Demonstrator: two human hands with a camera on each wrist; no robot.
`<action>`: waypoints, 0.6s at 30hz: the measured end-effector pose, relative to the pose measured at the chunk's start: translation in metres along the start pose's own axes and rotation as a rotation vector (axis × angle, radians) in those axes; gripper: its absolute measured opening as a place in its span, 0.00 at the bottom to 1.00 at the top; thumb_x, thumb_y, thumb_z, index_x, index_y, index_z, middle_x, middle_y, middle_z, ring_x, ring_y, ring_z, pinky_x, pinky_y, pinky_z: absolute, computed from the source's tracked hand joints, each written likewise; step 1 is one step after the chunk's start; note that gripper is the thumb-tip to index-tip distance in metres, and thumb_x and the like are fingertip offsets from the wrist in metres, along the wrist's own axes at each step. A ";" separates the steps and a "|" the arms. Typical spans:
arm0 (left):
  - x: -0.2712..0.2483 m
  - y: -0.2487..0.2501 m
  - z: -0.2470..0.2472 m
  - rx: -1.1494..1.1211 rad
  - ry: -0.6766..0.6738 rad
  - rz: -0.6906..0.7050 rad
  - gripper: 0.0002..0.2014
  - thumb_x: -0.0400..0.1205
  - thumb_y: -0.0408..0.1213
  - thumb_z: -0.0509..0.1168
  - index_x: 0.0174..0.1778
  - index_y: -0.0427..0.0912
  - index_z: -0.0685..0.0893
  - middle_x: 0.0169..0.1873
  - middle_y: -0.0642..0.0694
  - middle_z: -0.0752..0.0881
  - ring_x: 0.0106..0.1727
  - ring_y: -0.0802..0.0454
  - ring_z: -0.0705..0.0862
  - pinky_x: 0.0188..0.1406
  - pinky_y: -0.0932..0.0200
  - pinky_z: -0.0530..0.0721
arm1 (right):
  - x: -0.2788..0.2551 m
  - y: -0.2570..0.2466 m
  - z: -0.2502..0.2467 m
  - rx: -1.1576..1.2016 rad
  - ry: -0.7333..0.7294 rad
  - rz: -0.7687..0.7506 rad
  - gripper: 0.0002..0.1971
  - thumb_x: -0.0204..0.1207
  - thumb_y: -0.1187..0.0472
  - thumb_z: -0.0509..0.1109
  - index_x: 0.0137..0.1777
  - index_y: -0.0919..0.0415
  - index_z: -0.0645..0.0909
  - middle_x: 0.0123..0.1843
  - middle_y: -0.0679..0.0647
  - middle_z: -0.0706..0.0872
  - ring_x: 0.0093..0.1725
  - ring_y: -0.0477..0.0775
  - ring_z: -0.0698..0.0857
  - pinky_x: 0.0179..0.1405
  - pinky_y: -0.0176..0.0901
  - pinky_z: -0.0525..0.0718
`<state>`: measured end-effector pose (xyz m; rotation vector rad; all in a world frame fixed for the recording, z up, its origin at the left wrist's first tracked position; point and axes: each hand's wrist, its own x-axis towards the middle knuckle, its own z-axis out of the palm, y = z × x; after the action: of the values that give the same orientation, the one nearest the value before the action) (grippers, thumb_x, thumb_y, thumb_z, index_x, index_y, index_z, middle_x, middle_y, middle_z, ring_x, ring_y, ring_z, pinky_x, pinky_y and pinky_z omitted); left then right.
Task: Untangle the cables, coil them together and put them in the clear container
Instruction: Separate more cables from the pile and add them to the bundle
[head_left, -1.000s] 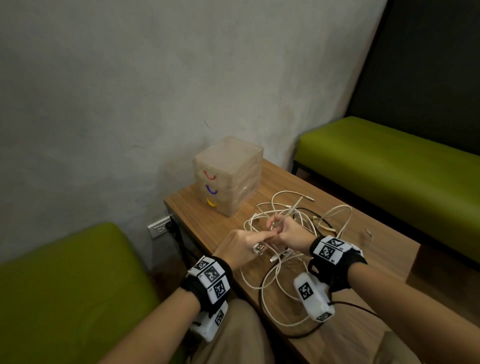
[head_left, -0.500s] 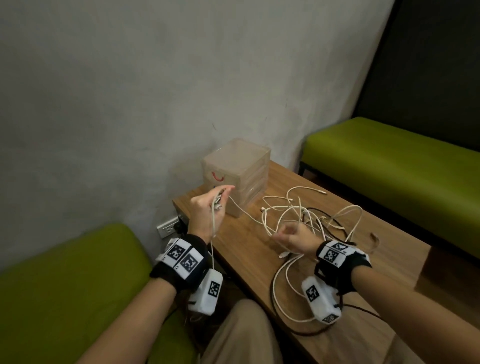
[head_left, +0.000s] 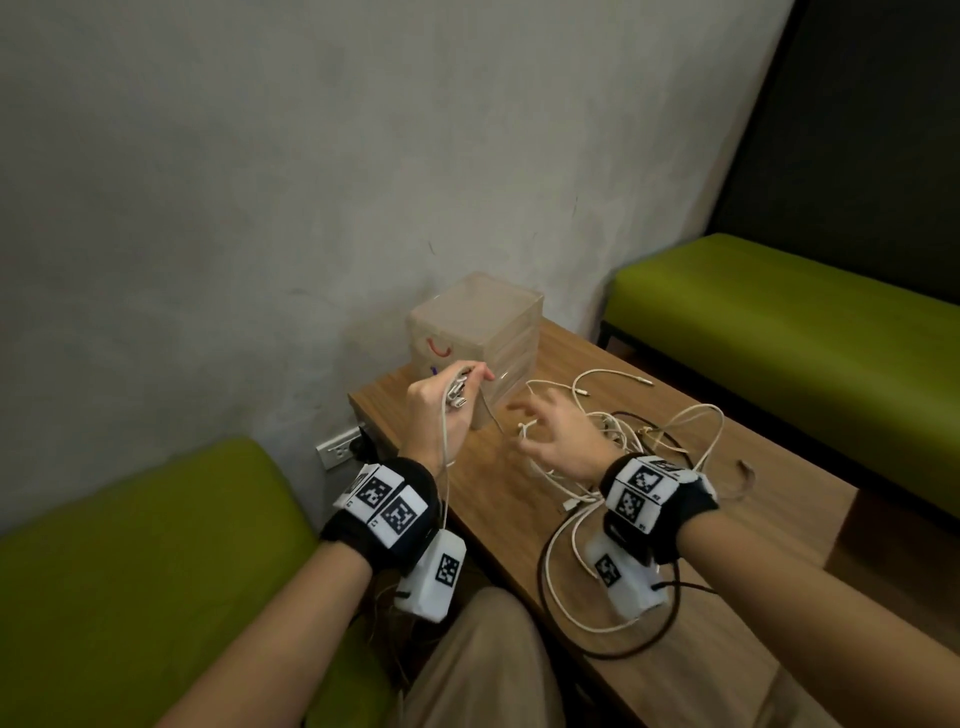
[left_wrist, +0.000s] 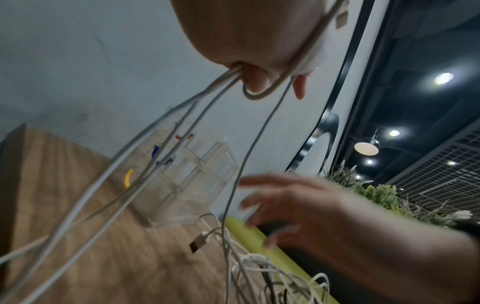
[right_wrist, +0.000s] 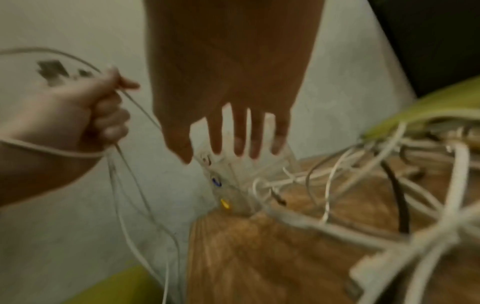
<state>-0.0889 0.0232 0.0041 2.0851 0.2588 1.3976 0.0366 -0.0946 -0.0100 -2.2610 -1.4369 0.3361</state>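
Observation:
A tangle of white cables (head_left: 623, 441) with a dark one lies on the wooden table (head_left: 779, 519). My left hand (head_left: 447, 405) is raised near the table's left corner and grips several white cable ends (head_left: 457, 395); their strands (left_wrist: 161, 139) hang down from the fist (right_wrist: 85, 115). My right hand (head_left: 550, 436) hovers over the tangle with fingers spread (right_wrist: 239, 131), holding nothing. The clear container (head_left: 475, 343), a small drawer unit with red, blue and yellow handles, stands at the table's back corner against the wall.
Green benches flank the table: one (head_left: 130, 571) at my left, one (head_left: 779, 322) at the far right. A wall socket (head_left: 340, 449) with a plug sits below the table's left corner. Cable loops (head_left: 566, 587) trail toward the table's near edge.
My left hand pulled cable ends out of the tangle, up and to the left. My right hand let go of the cables and spread its fingers above the pile.

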 end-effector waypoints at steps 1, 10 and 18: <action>0.003 0.003 -0.001 -0.010 0.024 -0.004 0.15 0.81 0.38 0.60 0.35 0.34 0.87 0.32 0.43 0.89 0.36 0.57 0.84 0.36 0.79 0.75 | 0.002 0.001 0.013 -0.029 -0.125 0.022 0.25 0.75 0.46 0.68 0.69 0.56 0.74 0.65 0.57 0.73 0.65 0.55 0.74 0.67 0.55 0.75; 0.064 0.033 -0.062 -0.183 0.439 -0.093 0.13 0.82 0.49 0.59 0.32 0.58 0.81 0.19 0.57 0.75 0.21 0.54 0.71 0.27 0.57 0.68 | -0.004 0.049 0.047 -0.039 -0.102 0.097 0.16 0.82 0.54 0.61 0.63 0.62 0.80 0.60 0.60 0.78 0.62 0.58 0.78 0.63 0.42 0.70; 0.067 0.032 -0.058 0.111 0.087 -0.215 0.09 0.80 0.37 0.66 0.36 0.42 0.88 0.29 0.52 0.84 0.26 0.69 0.79 0.29 0.77 0.70 | -0.016 0.028 0.024 -0.406 0.078 -0.107 0.25 0.81 0.43 0.48 0.58 0.54 0.83 0.70 0.58 0.74 0.66 0.61 0.71 0.65 0.58 0.67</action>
<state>-0.1176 0.0509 0.0895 2.0182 0.5908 1.3711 0.0414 -0.1135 -0.0452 -2.4578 -1.6990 -0.0877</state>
